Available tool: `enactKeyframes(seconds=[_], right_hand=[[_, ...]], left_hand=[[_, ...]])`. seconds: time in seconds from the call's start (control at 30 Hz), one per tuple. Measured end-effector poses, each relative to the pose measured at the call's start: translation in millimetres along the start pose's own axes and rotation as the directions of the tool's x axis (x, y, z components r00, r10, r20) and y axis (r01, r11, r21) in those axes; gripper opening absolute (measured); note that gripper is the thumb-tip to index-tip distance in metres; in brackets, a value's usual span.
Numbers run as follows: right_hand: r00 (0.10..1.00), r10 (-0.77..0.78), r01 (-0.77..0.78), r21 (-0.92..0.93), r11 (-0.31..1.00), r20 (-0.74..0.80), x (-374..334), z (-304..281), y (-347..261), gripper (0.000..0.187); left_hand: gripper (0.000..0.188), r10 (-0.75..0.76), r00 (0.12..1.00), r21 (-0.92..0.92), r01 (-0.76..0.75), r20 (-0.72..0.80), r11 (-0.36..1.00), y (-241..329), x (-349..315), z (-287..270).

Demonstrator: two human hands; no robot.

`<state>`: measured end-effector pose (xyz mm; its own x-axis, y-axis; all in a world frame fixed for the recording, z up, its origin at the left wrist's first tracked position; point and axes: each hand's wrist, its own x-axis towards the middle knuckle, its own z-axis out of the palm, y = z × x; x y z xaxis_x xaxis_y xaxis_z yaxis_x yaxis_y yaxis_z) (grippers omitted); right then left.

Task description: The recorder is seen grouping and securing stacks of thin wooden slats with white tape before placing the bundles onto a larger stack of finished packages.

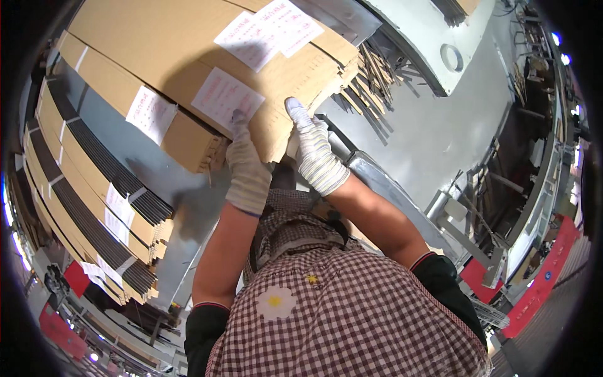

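left hand [247, 168] gloved, fingers flat against the lower edge of the flat cardboard stack [188, 56], by a white paper label [226, 95] | right hand [314, 151] gloved, fingers curled round the stack's corner edge | stack raised in front of the chest | more bundled cardboard [94, 188] at left

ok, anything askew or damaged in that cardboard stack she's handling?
Somewhat. The cardboard stack under the left hand and right hand has a ragged right end: sheet edges fan out unevenly instead of sitting flush. No tears or spills visible.
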<state>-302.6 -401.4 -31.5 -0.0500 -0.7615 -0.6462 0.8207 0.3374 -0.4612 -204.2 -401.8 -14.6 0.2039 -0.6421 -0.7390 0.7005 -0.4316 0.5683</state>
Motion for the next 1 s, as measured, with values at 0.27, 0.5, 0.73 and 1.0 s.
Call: enactKeyframes(seconds=[0.27, 0.5, 0.73, 1.0], right_hand=[[0.996, 0.024, -0.025, 0.018, 1.000, 0.087, 12, -16, 7, 0.059], [0.957, 0.214, -0.164, -0.243, 0.956, 0.194, -8, -91, -17, 0.074], [0.686, 0.697, 0.308, -0.951, -0.015, 0.211, -4, -30, -129, 0.079], [0.682, 0.679, 0.580, -0.767, -0.276, 0.272, -54, -48, -172, 0.077]], left_hand=[[0.068, 0.032, 0.988, 0.069, -0.021, -0.149, 0.997, -15, 14, -7], [0.074, 0.130, 0.988, 0.083, -0.123, -0.087, 0.989, -62, -29, -15], [0.068, -0.085, 0.965, -0.002, 0.089, 0.248, 0.996, -85, -39, -23], [0.071, 0.124, 0.990, 0.001, -0.124, 0.069, 0.992, -129, -100, -23]])
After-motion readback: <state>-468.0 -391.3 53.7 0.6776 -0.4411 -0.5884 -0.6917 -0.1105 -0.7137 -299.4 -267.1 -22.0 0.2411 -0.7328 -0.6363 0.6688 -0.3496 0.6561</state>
